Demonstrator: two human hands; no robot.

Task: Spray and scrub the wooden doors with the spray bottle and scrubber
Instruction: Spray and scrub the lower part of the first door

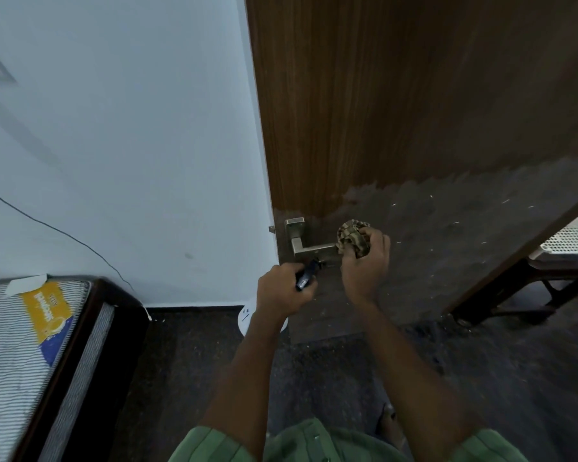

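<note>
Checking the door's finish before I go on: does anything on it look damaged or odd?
Yes. The wooden door is brown above, but its lower part is dull grey with a jagged upper edge beside the handle. Whether wet or worn, I cannot tell.

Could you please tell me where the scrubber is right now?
In the head view, right of centre: the right hand grips the scrubber against the wooden door, beside the handle.
</note>
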